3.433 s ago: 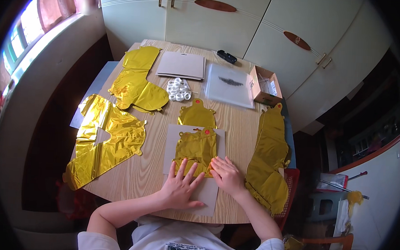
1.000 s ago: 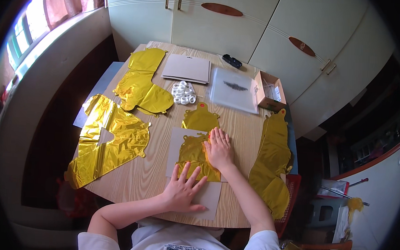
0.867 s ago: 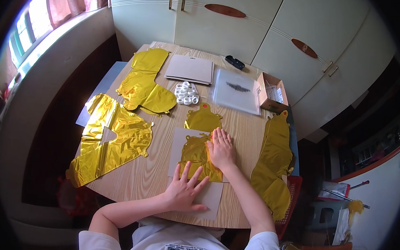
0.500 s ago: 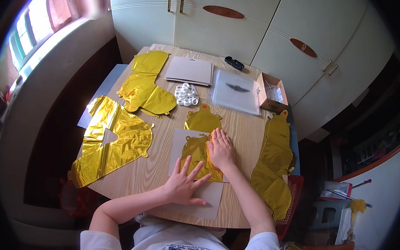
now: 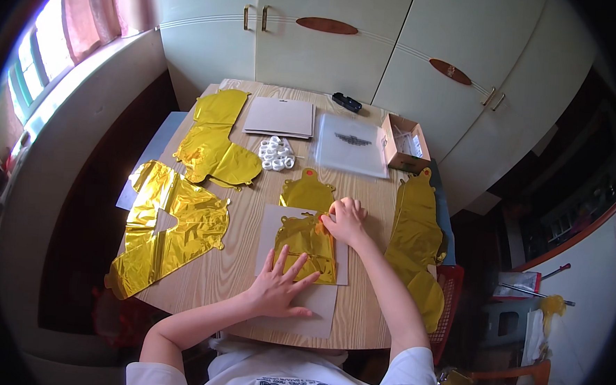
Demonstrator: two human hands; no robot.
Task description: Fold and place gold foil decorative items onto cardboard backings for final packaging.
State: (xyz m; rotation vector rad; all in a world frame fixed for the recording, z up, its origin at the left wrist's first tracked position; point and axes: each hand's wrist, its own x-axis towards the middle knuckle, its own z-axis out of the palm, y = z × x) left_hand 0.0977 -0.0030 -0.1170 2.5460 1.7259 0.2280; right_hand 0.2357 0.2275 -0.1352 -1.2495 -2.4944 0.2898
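A gold foil balloon (image 5: 305, 240), folded over a grey-beige card (image 5: 269, 227), lies on the wooden table in front of me. Its upper part (image 5: 308, 191), with a red-marked tab, spreads past the card's far edge. My left hand (image 5: 281, 287) rests flat with spread fingers across the balloon's near end, its palm over a second card (image 5: 315, 317) nearer to me. At the folded balloon's far right corner, my right hand (image 5: 347, 220) has its fingers bent and thumb against the foil, pinching the edge beside a small red spot. The curled fingertips are partly hidden.
Flat gold foil balloons lie at far left (image 5: 213, 139), near left (image 5: 198, 221) and right (image 5: 416, 233). Behind are stacked cards (image 5: 279, 116), white ribbon rolls (image 5: 276, 154), clear plastic bags (image 5: 352, 142), an open cardboard box (image 5: 406, 156) and a black object (image 5: 346, 102).
My right hand has gone from lying flat on the foil with fingers extended to curled fingers at its right edge. My left hand stays spread on the balloon. The view has shifted slightly.
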